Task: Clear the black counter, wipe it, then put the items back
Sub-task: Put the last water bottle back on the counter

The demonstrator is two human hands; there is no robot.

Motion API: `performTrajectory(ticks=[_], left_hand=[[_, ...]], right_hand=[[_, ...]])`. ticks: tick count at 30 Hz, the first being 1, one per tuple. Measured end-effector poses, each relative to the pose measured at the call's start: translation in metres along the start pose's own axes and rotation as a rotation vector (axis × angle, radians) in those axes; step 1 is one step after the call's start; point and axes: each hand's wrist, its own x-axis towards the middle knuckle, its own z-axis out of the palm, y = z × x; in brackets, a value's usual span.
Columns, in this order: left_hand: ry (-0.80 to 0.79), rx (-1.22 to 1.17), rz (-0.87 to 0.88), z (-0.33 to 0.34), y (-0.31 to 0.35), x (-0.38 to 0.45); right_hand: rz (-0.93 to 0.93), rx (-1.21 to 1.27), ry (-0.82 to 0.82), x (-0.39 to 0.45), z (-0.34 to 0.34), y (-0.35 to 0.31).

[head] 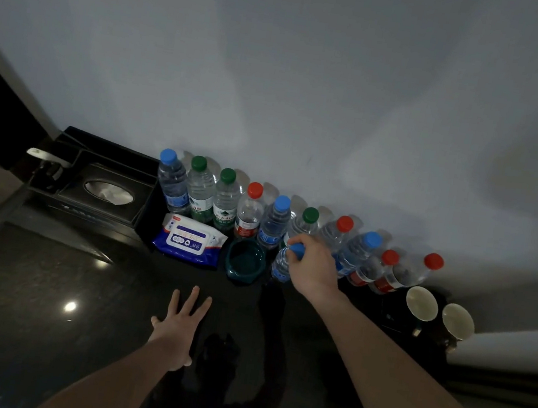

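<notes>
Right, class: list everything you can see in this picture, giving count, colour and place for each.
Clear plastic water bottles along the wall: ten; three blue, three green, four red caps; row at counter's back.
Blue-capped plastic bottle: one, in front of the row.
Wet-wipe packet: one, blue and white, before the left bottles.
Dark green bowl: one, right of the packet.
Black tissue box: one, back left.
White paper cups: two, far right.
Glossy black counter: one, underneath everything.
Left hand: fingers spread, flat on the counter.
Right hand: grips the front bottle's cap end.
</notes>
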Motion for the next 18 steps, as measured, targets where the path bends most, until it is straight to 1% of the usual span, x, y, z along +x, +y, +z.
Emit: performTrajectory(ticks=[6,10,16,18], left_hand=[[-0.008,-0.002,-0.002,0.000,0.000,0.000],[-0.006,0.008,-0.004,0.000,0.000,0.000],[-0.020,0.011,-0.007,0.000,0.000,0.002],[-0.021,0.007,-0.008,-0.001,0.000,0.002]], right_hand=[[0.029,-0.073,-0.016,-0.004,0.004,0.008],[0.051,-0.068,-0.010,0.000,0.003,0.007],[0.094,0.103,0.032,-0.004,0.013,0.003],[0.123,0.176,0.079,-0.014,0.016,0.004]])
